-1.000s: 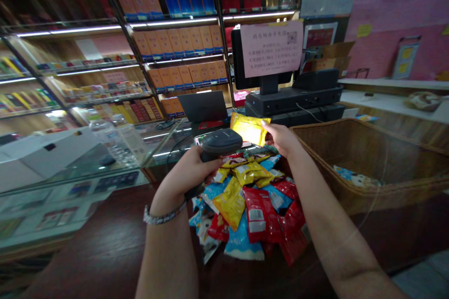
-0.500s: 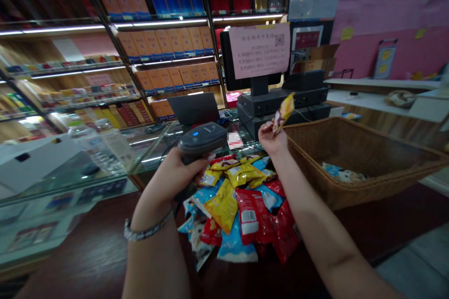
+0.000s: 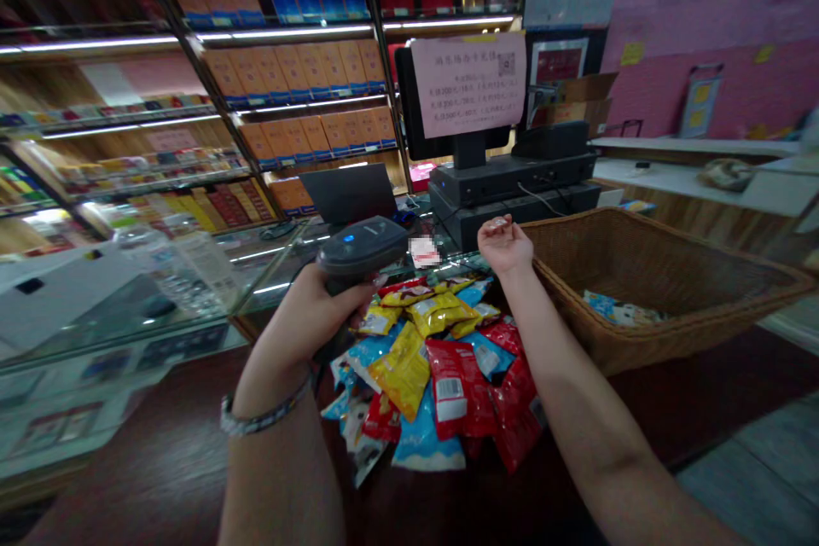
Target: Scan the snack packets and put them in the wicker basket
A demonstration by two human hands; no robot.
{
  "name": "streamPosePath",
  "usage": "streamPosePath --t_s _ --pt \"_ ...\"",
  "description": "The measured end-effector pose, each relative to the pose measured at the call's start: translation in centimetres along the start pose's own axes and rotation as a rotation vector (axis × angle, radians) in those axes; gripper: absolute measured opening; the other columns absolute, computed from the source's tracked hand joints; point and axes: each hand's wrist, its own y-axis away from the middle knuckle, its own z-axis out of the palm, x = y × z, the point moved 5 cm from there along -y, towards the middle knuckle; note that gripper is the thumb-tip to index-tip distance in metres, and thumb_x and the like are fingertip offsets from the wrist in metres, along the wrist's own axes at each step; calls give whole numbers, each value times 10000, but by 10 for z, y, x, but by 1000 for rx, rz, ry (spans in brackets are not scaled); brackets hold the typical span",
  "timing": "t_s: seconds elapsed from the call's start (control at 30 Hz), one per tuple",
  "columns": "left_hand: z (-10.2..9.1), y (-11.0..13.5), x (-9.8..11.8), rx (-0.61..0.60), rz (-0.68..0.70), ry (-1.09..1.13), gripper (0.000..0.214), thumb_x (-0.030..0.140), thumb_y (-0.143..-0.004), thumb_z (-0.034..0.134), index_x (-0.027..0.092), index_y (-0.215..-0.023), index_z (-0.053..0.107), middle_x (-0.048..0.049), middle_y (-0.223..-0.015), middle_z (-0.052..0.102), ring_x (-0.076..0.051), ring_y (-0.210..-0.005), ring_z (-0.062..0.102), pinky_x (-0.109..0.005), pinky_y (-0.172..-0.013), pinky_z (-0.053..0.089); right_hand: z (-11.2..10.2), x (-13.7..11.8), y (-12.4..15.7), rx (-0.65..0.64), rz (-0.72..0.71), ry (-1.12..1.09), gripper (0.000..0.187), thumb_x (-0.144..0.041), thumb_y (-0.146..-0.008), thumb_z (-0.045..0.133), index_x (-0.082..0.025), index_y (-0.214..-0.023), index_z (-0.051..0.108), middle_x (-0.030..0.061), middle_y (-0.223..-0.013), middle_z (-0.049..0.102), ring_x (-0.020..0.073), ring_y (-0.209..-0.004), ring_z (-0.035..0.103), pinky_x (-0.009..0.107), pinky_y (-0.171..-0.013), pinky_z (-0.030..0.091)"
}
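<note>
My left hand (image 3: 313,307) is wrapped around the handle of a dark barcode scanner (image 3: 362,249), whose head points right and shows a small blue light. Under and beside it lies a heap of small snack packets: yellow ones (image 3: 402,368), red ones (image 3: 457,388) and blue ones (image 3: 430,437). Beyond the heap, near the basket's left rim, my right hand (image 3: 507,247) is raised with the palm side toward me and its fingers curled. No packet shows in it; whatever the fingers may hold is hidden.
A brown wicker basket (image 3: 678,350) stands on the right, with a blue and white packet (image 3: 618,307) inside. Behind are a monitor carrying a pink sign (image 3: 470,85), black till units (image 3: 505,196) and a laptop (image 3: 349,192). Plastic bottles (image 3: 170,273) stand on the glass counter at left.
The yellow packet that stuck up from my right hand is out of sight. That hand has turned, its fingers curled. My left hand still holds the scanner in nearly the same place.
</note>
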Motion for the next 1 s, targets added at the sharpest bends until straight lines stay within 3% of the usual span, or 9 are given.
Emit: streamPosePath --t_s 0.07,0.13,0.27,0.33,0.43,0.5,0.57,0.77,1.0 --pt "0 1 0 -13 0 17 246 346 -755 745 149 -850 634 22 -561 575 -112 -473 509 -234 -465 438 5 8 4 -68 137 225 319 -360 -927 491 -203 -664 581 -17 -581 532 109 -575 526 231 -595 478" --pt "1 2 0 -53 -18 24 242 338 -756 744 147 -852 630 25 -557 574 -112 -474 510 -229 -462 433 9 22 10 -216 270 579 261 -413 -835 656 -180 -718 655 -6 -627 601 107 -615 566 219 -604 474" --pt "1 3 -3 -121 -50 -19 227 324 -760 744 142 -823 623 20 -566 587 -106 -480 508 -218 -456 417 -3 60 20 -527 366 1403 248 -320 -698 802 -162 -882 749 38 -850 741 149 -795 658 221 -694 489" --pt "-1 3 -4 -113 -46 -10 203 294 -752 739 144 -806 614 25 -567 589 -99 -480 502 -214 -458 416 -15 78 23 -642 393 1738 388 -309 -644 839 -171 -998 756 61 -1032 757 202 -946 678 253 -797 506" --pt "-2 4 -2 -105 -38 4 188 280 -747 732 147 -789 605 34 -549 577 -96 -472 499 -210 -452 413 -33 94 27 -794 513 2037 819 -380 -512 912 -184 -1270 672 101 -1316 669 275 -1123 649 297 -909 505" --pt "-3 5 0 -108 -35 3 205 296 -743 735 146 -805 611 37 -538 573 -97 -461 499 -209 -441 412 -37 94 30 -838 587 2116 1061 -442 -441 930 -189 -1407 571 119 -1423 593 300 -1187 623 310 -930 505" --pt "-3 7 3 -101 -35 10 228 311 -737 739 143 -831 616 39 -528 571 -97 -447 497 -209 -430 412 -35 88 31 -855 615 2179 1125 -486 -412 929 -180 -1427 554 127 -1437 579 314 -1217 606 317 -941 499" --pt "-6 7 1 -83 -38 35 234 303 -739 731 144 -863 613 39 -531 573 -94 -432 494 -214 -434 425 -17 59 41 -1052 725 2283 705 -593 -475 866 -171 -1033 784 74 -1074 757 292 -1002 684 315 -807 496" --pt "-8 4 -4 -89 -16 12 198 284 -748 725 145 -846 624 32 -547 578 -98 -453 506 -213 -447 415 -21 40 38 -877 838 2073 629 -424 -373 926 -200 -940 777 25 -911 768 220 -845 697 259 -687 504"
